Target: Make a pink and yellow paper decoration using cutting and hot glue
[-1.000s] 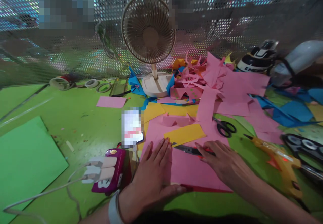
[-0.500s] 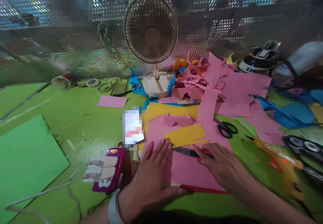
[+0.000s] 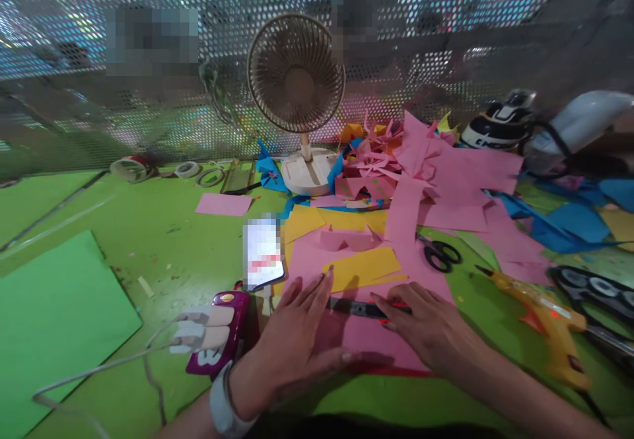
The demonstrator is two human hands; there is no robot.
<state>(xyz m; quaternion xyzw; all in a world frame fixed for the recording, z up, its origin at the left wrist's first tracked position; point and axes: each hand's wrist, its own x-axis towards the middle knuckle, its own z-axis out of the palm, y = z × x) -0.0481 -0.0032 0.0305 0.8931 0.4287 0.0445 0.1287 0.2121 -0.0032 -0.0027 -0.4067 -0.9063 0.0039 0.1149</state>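
My left hand [image 3: 297, 333] is spread with its fingers straight over the left part of the pink paper [image 3: 369, 340], thumb pointing right. Its fingertips reach the left end of a yellow paper rectangle [image 3: 364, 269]. Below that rectangle's lower edge lies a thin yellow strip [image 3: 384, 282]. My right hand [image 3: 421, 323] has its fingers curled round the red handles of dark-bladed scissors [image 3: 354, 307]. The blades point left toward my left hand, low over the pink paper, and their tip is hidden by that hand.
A lit phone [image 3: 265, 251] and a purple power block [image 3: 220, 333] with plugs stand left. Right are black scissors [image 3: 440, 254], a yellow glue gun [image 3: 545, 320] and large shears [image 3: 589, 294]. A fan [image 3: 297, 72] and piled pink paper [image 3: 386, 162] are behind.
The scissors and my right hand have moved slightly toward me, away from the yellow rectangle. The thin yellow strip now shows more plainly. My left hand has shifted slightly, and the view has tilted.
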